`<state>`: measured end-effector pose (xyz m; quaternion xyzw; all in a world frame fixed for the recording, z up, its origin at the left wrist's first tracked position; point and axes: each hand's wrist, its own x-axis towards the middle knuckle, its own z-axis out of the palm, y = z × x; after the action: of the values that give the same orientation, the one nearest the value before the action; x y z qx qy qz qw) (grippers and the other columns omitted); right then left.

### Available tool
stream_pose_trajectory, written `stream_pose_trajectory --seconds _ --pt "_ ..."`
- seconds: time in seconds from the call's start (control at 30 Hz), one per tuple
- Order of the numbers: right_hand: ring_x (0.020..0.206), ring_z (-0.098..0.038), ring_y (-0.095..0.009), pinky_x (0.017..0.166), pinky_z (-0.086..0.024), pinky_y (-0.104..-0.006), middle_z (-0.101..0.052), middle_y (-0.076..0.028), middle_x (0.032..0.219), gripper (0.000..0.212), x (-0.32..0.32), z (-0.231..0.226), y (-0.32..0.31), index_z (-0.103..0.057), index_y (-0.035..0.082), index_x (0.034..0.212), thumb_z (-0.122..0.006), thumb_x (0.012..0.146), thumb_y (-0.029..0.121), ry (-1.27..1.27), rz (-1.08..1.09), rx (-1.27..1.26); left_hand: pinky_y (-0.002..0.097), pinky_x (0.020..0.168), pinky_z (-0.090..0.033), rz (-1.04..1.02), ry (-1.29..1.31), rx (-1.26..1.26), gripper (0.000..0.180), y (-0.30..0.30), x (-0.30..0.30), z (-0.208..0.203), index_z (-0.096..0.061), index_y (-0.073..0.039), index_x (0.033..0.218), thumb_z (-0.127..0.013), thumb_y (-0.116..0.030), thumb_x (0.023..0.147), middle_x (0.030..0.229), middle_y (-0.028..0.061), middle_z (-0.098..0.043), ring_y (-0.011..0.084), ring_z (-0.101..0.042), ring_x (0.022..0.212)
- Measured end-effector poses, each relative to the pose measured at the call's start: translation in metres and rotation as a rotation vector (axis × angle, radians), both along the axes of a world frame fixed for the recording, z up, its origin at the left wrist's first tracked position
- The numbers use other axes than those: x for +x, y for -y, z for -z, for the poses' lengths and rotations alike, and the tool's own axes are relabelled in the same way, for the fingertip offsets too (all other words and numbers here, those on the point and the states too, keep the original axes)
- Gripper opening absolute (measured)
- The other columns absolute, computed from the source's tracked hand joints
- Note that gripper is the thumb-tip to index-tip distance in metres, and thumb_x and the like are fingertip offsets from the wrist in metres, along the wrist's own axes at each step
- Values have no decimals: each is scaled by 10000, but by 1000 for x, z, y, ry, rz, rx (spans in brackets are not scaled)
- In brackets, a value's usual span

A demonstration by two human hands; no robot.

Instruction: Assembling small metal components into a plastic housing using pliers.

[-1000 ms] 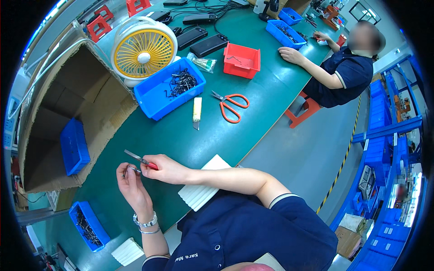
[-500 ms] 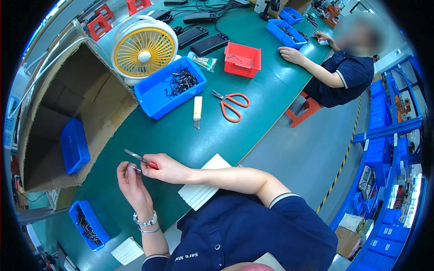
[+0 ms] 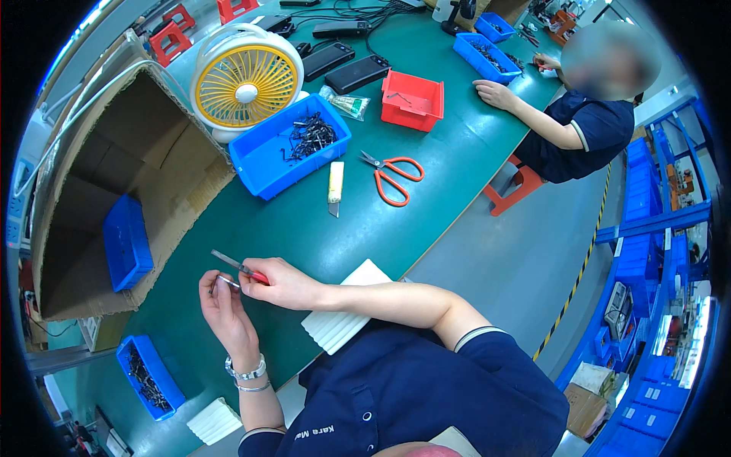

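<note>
Over the near left part of the green table [image 3: 293, 228], my two hands are close together. My right hand [image 3: 285, 283] is closed around the red handle of a tool with a flat, narrow metal blade [image 3: 227, 260]; its exact kind is unclear. Between the fingertips of my left hand [image 3: 231, 320] is a small, thin dark and silver part [image 3: 228, 282], partly hidden by the fingers. The blade points away to the left, just above that part. A white ribbed pad [image 3: 346, 312] lies under my right forearm.
A blue bin of small black parts [image 3: 263, 164] stands by a yellow fan [image 3: 245, 93]. Orange-handled scissors [image 3: 392, 179], a utility knife [image 3: 335, 186] and a red bin [image 3: 413, 107] lie beyond. A cardboard box [image 3: 179, 164] stands left, another parts bin [image 3: 164, 400] nearer. A co-worker [image 3: 582, 126] sits far right.
The whole view has shifted slightly, so the table things appear a little further right. Both hands keep nearly the same pose and hold.
</note>
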<state>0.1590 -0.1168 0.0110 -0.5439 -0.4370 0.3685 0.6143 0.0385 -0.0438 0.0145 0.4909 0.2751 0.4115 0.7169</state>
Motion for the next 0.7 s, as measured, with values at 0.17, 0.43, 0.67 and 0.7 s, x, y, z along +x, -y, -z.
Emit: stream_pose_trajectory --seconds 0.17,0.43,0.67,0.7 --pt "581 -440 -150 547 -372 -318 -476 -80 636 188 0 -3 2 -534 7 835 -567 863 191 -29 -2 -26 233 788 -417 -2 1 -4 181 -1 -2 2 -509 -46 1114 -534 -129 955 948 20 -546 77 -514 847" --pt "570 -429 -141 536 -364 -314 -469 -65 623 178 -2 1 0 -535 9 830 -562 865 181 -24 31 20 252 822 -426 24 1 25 194 -2 -4 3 -492 -42 1137 -501 -146 974 957 33 -563 94 -536 889" --pt "567 -429 -143 532 -365 -314 -473 -67 622 167 1 -1 1 -534 7 831 -558 864 169 -40 35 -6 253 827 -427 36 1 16 193 -4 -1 6 -492 -41 1136 -496 -150 977 958 34 -566 96 -538 892" --pt "568 -432 -145 534 -366 -314 -475 -69 624 166 1 -1 1 -534 7 831 -557 864 168 -37 31 -17 253 827 -428 33 2 16 193 -4 -1 6 -492 -41 1136 -497 -150 976 957 34 -566 96 -539 891"
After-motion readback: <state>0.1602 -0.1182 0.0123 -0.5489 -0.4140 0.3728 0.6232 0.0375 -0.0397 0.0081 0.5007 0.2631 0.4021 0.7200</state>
